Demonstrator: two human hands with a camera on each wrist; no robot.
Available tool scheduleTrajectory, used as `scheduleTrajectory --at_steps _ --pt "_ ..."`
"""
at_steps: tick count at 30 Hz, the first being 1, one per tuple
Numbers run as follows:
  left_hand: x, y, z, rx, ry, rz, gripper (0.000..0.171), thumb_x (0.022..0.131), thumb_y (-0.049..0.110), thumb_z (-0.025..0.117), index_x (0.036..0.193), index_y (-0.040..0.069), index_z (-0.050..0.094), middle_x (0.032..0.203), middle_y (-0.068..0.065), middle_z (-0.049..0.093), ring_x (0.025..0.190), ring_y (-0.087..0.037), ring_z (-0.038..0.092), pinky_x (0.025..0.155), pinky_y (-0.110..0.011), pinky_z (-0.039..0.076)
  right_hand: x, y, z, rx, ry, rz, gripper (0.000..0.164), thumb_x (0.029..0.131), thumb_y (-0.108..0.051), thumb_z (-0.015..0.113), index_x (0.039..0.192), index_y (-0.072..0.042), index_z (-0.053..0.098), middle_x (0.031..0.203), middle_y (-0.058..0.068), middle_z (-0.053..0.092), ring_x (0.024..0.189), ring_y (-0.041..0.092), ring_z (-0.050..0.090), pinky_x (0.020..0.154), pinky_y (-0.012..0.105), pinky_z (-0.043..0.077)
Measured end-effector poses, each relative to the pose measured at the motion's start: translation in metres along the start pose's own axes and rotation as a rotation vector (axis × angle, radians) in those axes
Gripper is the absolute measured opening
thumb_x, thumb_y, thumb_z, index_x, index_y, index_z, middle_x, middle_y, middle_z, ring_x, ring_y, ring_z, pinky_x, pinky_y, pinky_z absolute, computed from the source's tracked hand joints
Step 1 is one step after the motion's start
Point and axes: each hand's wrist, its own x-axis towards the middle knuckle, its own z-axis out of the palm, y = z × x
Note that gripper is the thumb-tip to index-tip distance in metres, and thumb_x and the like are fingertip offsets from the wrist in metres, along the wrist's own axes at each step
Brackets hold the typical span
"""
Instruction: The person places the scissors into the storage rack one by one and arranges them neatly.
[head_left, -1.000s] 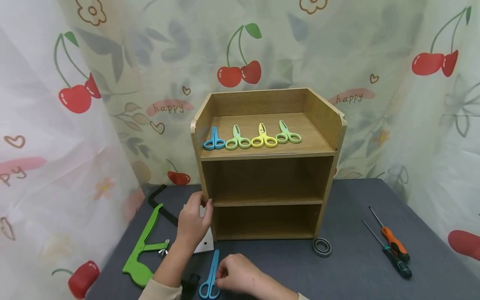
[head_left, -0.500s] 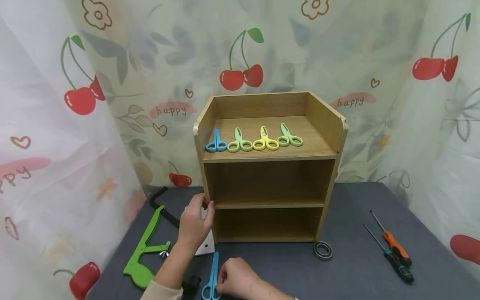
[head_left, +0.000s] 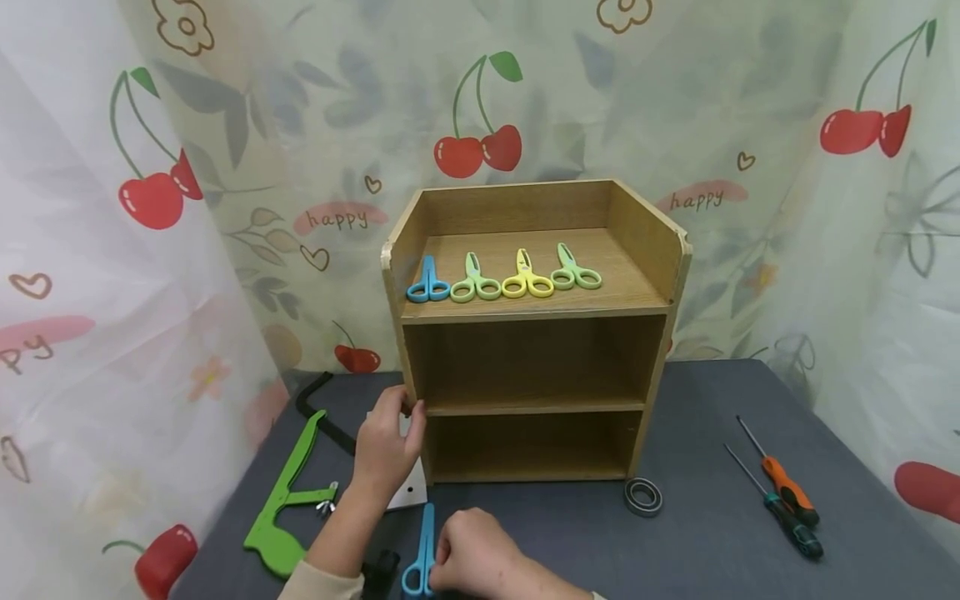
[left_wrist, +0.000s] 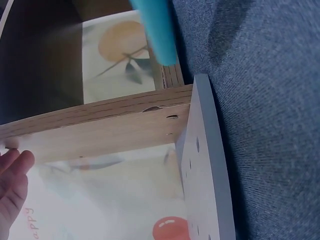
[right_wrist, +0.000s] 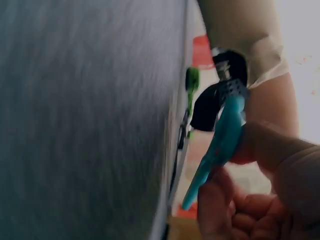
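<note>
Near the front of the table, my right hand [head_left: 476, 552] pinches the handle of a pair of light blue scissors [head_left: 427, 537], whose tip points away toward the shelf. In the right wrist view the scissors [right_wrist: 226, 135] sit between thumb and fingers, lifted off the cloth. My left hand [head_left: 388, 437] touches the left side of a wooden shelf unit [head_left: 536, 313]; the left wrist view shows its fingertips against the outer face. On the top shelf lie blue scissors [head_left: 428, 283], green scissors [head_left: 475, 283], yellow scissors [head_left: 527, 279] and more green scissors [head_left: 576, 271].
Left of my forearm lies a green-handled hacksaw [head_left: 288, 500]. A white plate with holes [head_left: 411, 490] stands beside the shelf. A dark object [head_left: 381, 573] lies by the left sleeve. To the right are a ring-shaped bearing [head_left: 642, 497], an orange screwdriver [head_left: 787, 485] and a green-black screwdriver [head_left: 791, 521].
The camera view shifts slightly. My right hand and the light blue scissors change position only a little; the left hand stays at the shelf's side.
</note>
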Motion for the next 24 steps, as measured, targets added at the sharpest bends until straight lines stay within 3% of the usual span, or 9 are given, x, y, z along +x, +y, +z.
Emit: scheduleTrajectory --at_steps 7,15,24 --pt "0.000 0.000 0.001 0.000 -0.012 -0.005 0.019 0.098 0.014 0.063 0.110 -0.001 0.061 0.097 -0.012 0.063 0.075 -0.023 0.062 0.058 -0.037 0.053 -0.013 -0.017 -0.016 -0.038 -0.003 0.001 0.025 0.073 -0.009 0.077 0.055 -0.017 0.062 0.046 -0.011 0.048 0.046 0.008 0.045 0.047 0.020 0.033" --pt "-0.001 0.001 0.001 0.008 -0.003 0.007 0.020 0.095 0.009 0.069 0.110 -0.002 0.061 0.096 -0.013 0.063 0.075 -0.021 0.061 0.058 -0.036 0.054 -0.029 -0.037 -0.036 -0.079 0.020 -0.059 0.023 0.073 -0.010 0.076 0.057 -0.021 0.063 0.047 -0.015 0.049 0.046 0.005 0.046 0.048 0.019 0.036" --pt "-0.001 0.000 0.000 -0.004 -0.018 -0.031 0.022 0.097 0.013 0.066 0.113 -0.001 0.061 0.100 -0.012 0.064 0.077 -0.022 0.062 0.061 -0.037 0.055 -0.044 -0.054 -0.058 -0.071 0.014 -0.074 0.022 0.077 -0.009 0.076 0.062 -0.021 0.064 0.049 -0.013 0.049 0.049 0.004 0.047 0.051 0.019 0.037"
